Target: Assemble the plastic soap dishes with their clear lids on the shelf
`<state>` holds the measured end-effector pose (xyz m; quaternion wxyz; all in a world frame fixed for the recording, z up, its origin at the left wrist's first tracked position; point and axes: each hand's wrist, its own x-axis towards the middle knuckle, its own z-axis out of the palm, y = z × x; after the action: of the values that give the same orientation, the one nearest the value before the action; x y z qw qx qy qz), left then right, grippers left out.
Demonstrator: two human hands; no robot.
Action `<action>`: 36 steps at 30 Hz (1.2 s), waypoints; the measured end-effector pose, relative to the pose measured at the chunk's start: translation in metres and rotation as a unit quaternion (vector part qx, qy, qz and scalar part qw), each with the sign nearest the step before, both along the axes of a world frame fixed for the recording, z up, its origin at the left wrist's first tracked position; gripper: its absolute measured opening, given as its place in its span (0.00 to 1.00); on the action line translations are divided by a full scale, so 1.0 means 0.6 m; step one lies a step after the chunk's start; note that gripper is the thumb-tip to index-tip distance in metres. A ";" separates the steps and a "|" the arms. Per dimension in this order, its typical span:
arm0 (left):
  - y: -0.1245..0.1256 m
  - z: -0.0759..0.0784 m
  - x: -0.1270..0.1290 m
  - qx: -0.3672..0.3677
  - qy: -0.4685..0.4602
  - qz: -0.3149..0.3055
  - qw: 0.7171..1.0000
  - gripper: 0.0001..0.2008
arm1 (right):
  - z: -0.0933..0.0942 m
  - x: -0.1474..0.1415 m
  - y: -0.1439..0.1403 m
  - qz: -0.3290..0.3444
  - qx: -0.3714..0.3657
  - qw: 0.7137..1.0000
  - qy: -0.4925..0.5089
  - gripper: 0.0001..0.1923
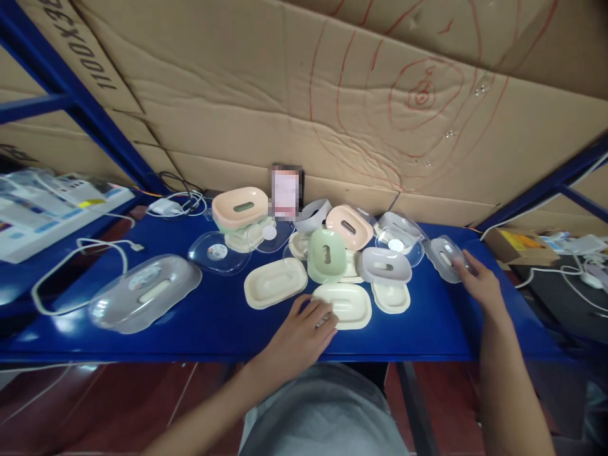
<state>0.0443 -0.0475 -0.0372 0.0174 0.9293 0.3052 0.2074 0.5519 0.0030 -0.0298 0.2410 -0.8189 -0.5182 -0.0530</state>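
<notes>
Soap boxes and their parts lie spread over a blue shelf (213, 316). My left hand (304, 329) rests on the near left edge of a cream tray (346, 305), fingers curled onto it. My right hand (479, 282) touches a clear-lidded grey soap box (444, 256) at the right end. Between them sit a green insert (327, 253), a grey insert (384, 264), a small cream tray (390, 296) and another cream tray (275, 282). Peach pieces lie behind, one (240, 206) on the left and one (349, 226) further right.
A large clear-lidded box (145, 292) lies at the left, a clear lid (218, 252) beside it. A phone (286, 190) leans on the cardboard wall (332, 95). White cables (80, 266) and chargers trail at the left; blue frame bars stand at both sides.
</notes>
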 end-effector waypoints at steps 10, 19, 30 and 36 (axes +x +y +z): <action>-0.002 0.003 -0.001 -0.003 -0.002 0.001 1.000 0.06 | -0.014 -0.068 -0.019 0.093 0.039 0.988 -0.114 0.27; 0.000 0.001 -0.002 -0.008 -0.007 0.000 1.000 0.06 | -0.024 -0.101 -0.023 0.127 0.033 0.976 -0.171 0.28; -0.016 0.027 -0.063 0.075 -0.078 0.079 0.991 0.14 | -0.010 -0.085 -0.037 0.037 0.215 0.975 -0.050 0.29; 0.014 0.042 -0.257 0.170 -0.119 0.399 0.893 0.24 | -0.006 -0.069 -0.025 0.034 0.259 0.964 -0.058 0.29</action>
<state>-0.1099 -0.0391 -0.0120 -0.1892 0.6864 0.6060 0.3547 0.5105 -0.0118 -0.0334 0.4158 -0.7059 -0.5276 -0.2245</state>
